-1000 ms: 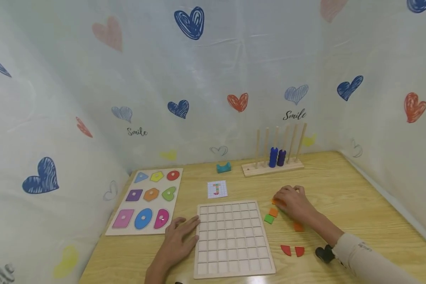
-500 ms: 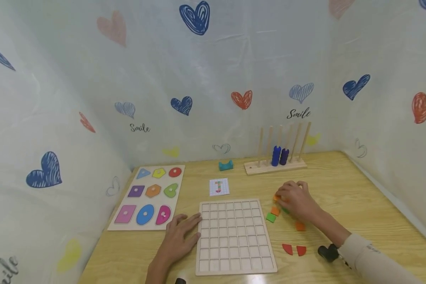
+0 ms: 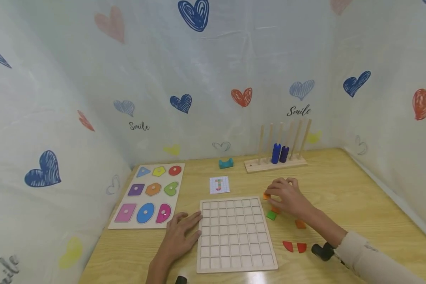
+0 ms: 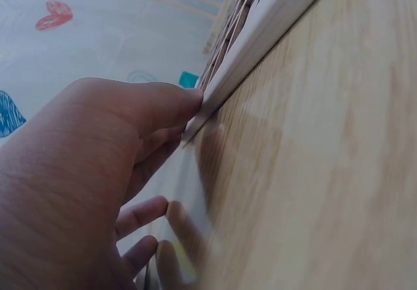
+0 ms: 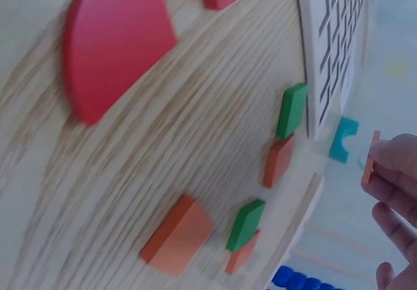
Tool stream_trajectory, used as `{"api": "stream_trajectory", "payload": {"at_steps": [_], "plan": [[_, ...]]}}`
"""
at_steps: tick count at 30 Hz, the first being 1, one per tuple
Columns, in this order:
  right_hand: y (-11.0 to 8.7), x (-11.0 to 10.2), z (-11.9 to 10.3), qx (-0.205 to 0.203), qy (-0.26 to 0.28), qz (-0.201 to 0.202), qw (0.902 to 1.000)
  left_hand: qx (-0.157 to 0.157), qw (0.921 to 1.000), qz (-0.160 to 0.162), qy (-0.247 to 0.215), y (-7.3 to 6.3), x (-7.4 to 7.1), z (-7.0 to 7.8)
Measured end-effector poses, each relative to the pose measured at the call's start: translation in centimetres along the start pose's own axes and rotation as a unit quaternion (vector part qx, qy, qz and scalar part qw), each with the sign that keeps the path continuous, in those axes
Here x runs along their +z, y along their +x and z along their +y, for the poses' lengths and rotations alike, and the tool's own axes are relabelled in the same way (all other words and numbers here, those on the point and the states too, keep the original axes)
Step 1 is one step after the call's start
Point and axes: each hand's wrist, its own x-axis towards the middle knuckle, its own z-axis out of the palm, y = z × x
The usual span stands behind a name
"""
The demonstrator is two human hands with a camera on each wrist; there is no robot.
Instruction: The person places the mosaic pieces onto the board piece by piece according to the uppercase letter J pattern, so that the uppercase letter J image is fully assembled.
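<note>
Evidently, the orange tile (image 5: 371, 156) is pinched between thumb and fingertips of the right hand (image 3: 287, 196), just beside the far right corner of the grid board (image 3: 225, 238). It should handle as light, stiff and not fragile, perhaps slightly slick; being thin, it is best gripped at opposite edges. The left hand (image 3: 180, 234) touches the board's left edge, fingers spread apart, gripping nothing. The board's square cells show pale wood. By the right hand lies a green tile (image 3: 271, 215); closer to the person, two red pieces (image 3: 288, 246). Further out, the shape board (image 3: 140, 200) holds nine knobbed shapes (image 3: 145, 213), and the peg rack (image 3: 259, 166) carries blue beads (image 3: 276, 154) and dark purple beads (image 3: 284, 154).
</note>
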Motion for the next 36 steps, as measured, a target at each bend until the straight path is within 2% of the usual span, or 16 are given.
{"api": "stream_trajectory", "payload": {"at_steps": [5, 12, 24, 36], "plan": [[0.9, 0.4, -0.9, -0.021, 0.002, 0.006, 0.9998, 0.008, 0.9999, 0.013, 0.0, -0.1, 0.0, 0.0], [1.8, 1.2, -1.9, -0.052, 0.017, 0.024, 0.9982, 0.006, 0.9999, 0.003, -0.012, -0.1, -0.1, 0.0], [3.3, 2.6, -3.9, -0.065, 0.01, 0.012, 0.9978, 0.001, 0.9999, -0.005, -0.012, 0.0, -0.3, -0.1], [4.2, 3.7, -5.6, -0.077, 0.029, 0.001, 0.9966, -0.004, 0.9999, -0.009, -0.007, -0.1, -0.1, -0.2]]}}
